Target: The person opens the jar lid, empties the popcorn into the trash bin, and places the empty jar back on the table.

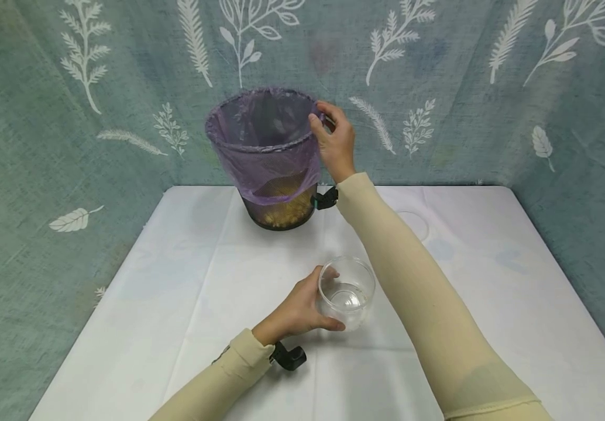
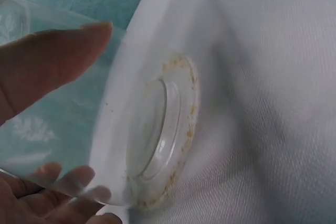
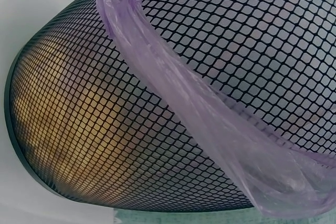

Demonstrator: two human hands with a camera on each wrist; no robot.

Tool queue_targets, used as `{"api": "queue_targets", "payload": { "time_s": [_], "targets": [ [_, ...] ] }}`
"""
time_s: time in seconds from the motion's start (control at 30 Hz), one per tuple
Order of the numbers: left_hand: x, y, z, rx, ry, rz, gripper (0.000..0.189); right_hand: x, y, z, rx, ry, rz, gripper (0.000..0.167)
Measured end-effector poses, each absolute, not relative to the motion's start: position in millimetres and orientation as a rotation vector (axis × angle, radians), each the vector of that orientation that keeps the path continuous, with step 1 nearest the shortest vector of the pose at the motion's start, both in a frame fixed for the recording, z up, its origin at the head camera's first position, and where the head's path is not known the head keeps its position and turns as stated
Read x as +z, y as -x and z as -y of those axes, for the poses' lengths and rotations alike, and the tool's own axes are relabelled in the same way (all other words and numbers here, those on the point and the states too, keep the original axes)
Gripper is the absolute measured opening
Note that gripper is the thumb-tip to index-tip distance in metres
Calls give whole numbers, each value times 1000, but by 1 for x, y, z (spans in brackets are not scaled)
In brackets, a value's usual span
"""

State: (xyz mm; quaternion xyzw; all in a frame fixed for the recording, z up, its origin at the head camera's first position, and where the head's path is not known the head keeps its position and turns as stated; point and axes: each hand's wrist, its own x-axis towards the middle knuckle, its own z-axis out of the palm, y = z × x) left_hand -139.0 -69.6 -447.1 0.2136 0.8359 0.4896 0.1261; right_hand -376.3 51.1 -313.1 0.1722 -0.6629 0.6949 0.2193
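Note:
My left hand [image 1: 299,304] holds a clear round jar [image 1: 347,298] over the near middle of the table, its open mouth facing up. In the left wrist view the thumb and fingers lie round the jar wall, and orange-brown crumbs ring its base [image 2: 189,124]. Up at the back, my right hand [image 1: 338,140] grips the right side of the rim of a black mesh wastebasket [image 1: 302,213]. A thin purple bin bag [image 1: 268,175] lines it and folds over the rim. Yellowish contents show through the lower mesh [image 3: 94,119]. The right wrist view does not show the hand.
A white cloth covers the table [image 1: 176,263]. Behind it and at both sides hangs a green curtain [image 1: 139,88] with white leaf prints. A faint ring shape [image 1: 425,225] lies right of the wastebasket, partly behind the right forearm.

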Motion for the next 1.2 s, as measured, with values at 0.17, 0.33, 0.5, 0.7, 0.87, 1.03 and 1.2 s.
{"api": "queue_targets", "payload": {
  "time_s": [0.17,0.33,0.5,0.7,0.87,1.03,1.2],
  "targets": [
    [-449,140,77,1396,-622,-2492,96,-314,379,-40,1911,-499,1861,42],
    [-453,141,81,1418,-608,-2476,98,-318,380,-33,1906,-536,1926,46],
    [-457,142,82,1422,-617,-2463,100,-326,378,-37,2085,-637,1887,58],
    [-456,149,84,1416,-648,-2461,105,-331,371,-56,2233,-691,1844,108],
    [-452,155,89,1426,-658,-2412,116,-330,360,-82,2153,-625,1965,115],
    [-441,159,105,1353,-651,-2435,117,-337,348,-113,2103,-570,2062,89],
    [-431,169,131,1287,-635,-2502,101,-347,339,-144,2072,-571,2135,64]
  ]
}}
